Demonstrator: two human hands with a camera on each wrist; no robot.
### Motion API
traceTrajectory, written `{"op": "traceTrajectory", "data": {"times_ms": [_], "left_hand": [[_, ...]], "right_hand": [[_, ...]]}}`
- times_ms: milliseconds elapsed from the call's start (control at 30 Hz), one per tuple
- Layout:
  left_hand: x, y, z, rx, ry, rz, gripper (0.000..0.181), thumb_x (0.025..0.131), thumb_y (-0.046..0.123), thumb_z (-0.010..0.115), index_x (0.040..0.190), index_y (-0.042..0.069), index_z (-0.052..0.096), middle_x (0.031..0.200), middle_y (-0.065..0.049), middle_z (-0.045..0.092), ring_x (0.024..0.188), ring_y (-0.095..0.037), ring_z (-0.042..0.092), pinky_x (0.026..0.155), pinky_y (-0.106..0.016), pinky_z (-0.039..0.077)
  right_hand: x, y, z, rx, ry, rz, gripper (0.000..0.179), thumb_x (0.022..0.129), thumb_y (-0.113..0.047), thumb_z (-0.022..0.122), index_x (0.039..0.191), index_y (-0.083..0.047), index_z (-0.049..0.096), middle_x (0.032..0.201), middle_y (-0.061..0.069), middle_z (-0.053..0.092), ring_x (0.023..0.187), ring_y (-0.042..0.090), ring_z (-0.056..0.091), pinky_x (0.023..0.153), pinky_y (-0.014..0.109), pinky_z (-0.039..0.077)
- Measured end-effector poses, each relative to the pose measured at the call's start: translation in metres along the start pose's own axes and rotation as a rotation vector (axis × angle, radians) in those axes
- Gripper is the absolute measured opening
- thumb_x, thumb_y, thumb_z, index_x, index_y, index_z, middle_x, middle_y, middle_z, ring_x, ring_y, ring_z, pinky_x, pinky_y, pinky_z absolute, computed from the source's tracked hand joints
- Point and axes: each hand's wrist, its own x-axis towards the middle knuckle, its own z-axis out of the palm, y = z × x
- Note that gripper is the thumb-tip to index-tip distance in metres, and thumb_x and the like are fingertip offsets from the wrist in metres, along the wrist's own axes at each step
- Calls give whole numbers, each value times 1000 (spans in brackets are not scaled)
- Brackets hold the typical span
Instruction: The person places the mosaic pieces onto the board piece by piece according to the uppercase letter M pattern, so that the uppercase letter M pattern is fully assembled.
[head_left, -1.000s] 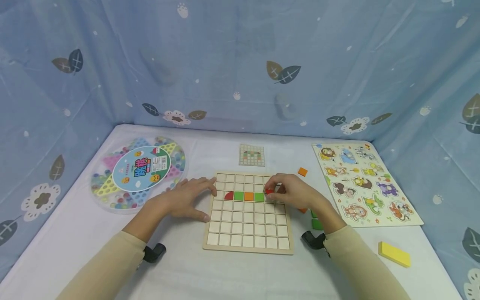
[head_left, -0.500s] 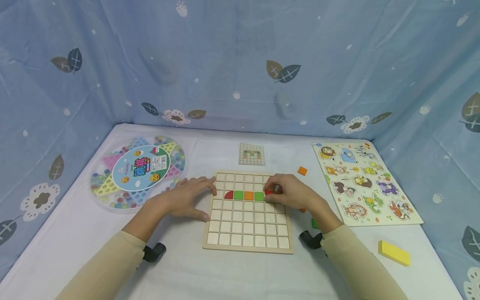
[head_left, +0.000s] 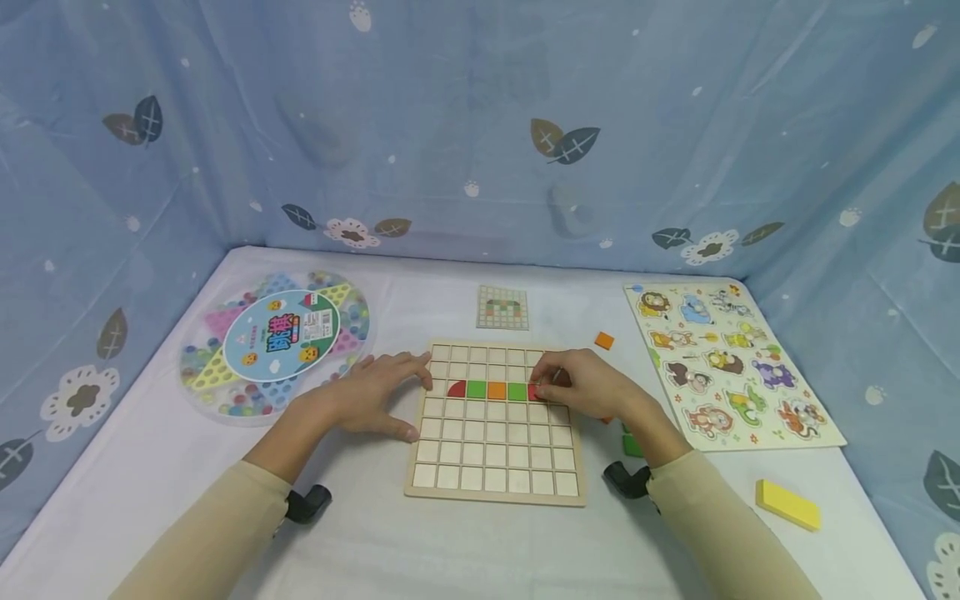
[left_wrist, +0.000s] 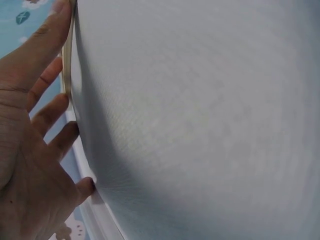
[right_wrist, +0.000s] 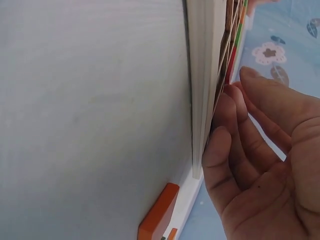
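A wooden grid board (head_left: 495, 495) lies on the white table. Along one of its rows sit a red quarter-round tile (head_left: 457, 389), a green tile (head_left: 476, 390), an orange tile (head_left: 497, 391) and a second green tile (head_left: 517, 392). At that row's right end my right hand (head_left: 588, 383) has its curled fingertips and thumb at another red tile (head_left: 533, 392), whose right side they hide. Against the board's left edge rests my left hand (head_left: 371, 396), fingers and thumb spread; the left wrist view shows the thumb touching the wooden rim (left_wrist: 68, 75).
A small pattern card (head_left: 502, 307) lies beyond the board. Loose orange (head_left: 604, 340) and green (head_left: 633, 446) pieces are to the right, partly under my right arm. An animal puzzle board (head_left: 712, 421), a yellow block (head_left: 787, 505) and a round marble game box (head_left: 281, 337) lie farther out.
The red tile at my right hand has gone from raised to lying flat in the row, beside the green tile. My left hand has stayed at the board's edge.
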Motion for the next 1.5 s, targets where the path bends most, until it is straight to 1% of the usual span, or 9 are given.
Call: {"op": "traceTrajectory", "data": {"times_ms": [133, 333, 367, 600, 700, 833, 1067, 1267, 1500], "left_hand": [[0, 0, 0, 2, 1, 1, 64, 75, 58, 85, 125, 34, 55, 170, -4, 26, 154, -38, 27, 119, -75, 14], [-1, 1, -1, 2, 3, 4, 64, 75, 57, 86, 125, 33, 55, 170, -4, 27, 154, -39, 27, 118, -76, 14], [-1, 1, -1, 0, 2, 5, 64, 75, 57, 86, 125, 33, 55, 170, -5, 27, 154, -39, 27, 118, -76, 14], [-1, 1, -1, 7, 3, 14, 63, 76, 57, 85, 125, 33, 54, 170, -4, 27, 154, -39, 27, 117, -76, 16], [-1, 0, -1, 9, 5, 12, 63, 75, 57, 85, 125, 34, 54, 170, -4, 27, 154, -39, 27, 117, -76, 16], [0, 0, 0, 13, 3, 10, 63, 75, 56, 86, 125, 33, 54, 170, -4, 27, 154, -39, 28, 117, -76, 16], [0, 0, -1, 12, 6, 9, 63, 75, 56, 86, 125, 33, 54, 170, -4, 27, 153, -39, 28, 117, -76, 16], [-1, 1, 0, 0, -1, 6, 63, 76, 56, 85, 126, 33, 54, 170, -4, 26, 154, -39, 26, 118, -76, 14], [-1, 0, 0, 14, 4, 5, 64, 75, 59, 84, 125, 33, 54, 170, -3, 26, 155, -39, 25, 117, -76, 16]], "right_hand": [[0, 2, -2, -9, -11, -14, 9, 99, -18, 69, 108, -19, 71, 92, -7, 72, 82, 11, 64, 71, 30, 53], [-3, 5, -4, 3, -26, -31, 11, 100, -17, 68, 111, -17, 71, 98, -6, 72, 84, 12, 65, 62, 29, 55], [-5, 5, -4, 5, -27, -35, 11, 100, -18, 68, 111, -17, 71, 100, -6, 72, 85, 12, 65, 63, 30, 55], [-14, 8, -11, 37, -5, -58, 14, 100, -17, 68, 115, -17, 70, 108, -8, 70, 97, 13, 66, 83, 33, 57], [-18, 10, -13, 49, 2, -69, 15, 102, -17, 66, 116, -15, 70, 111, -6, 70, 99, 15, 66, 86, 35, 57], [-22, 13, -16, 37, 13, -71, 15, 101, -17, 66, 116, -16, 71, 113, -6, 70, 99, 15, 65, 85, 36, 57], [-33, 20, -22, -3, 46, -58, 14, 100, -18, 69, 113, -16, 72, 108, -8, 71, 94, 13, 65, 81, 34, 57], [-42, 27, -25, -14, 41, -46, 15, 98, -13, 70, 113, -15, 72, 103, -7, 71, 91, 12, 64, 80, 32, 56], [-50, 36, -30, -36, 57, -29, 17, 97, -12, 71, 114, -15, 72, 106, -4, 72, 93, 11, 64, 82, 32, 56]]}}
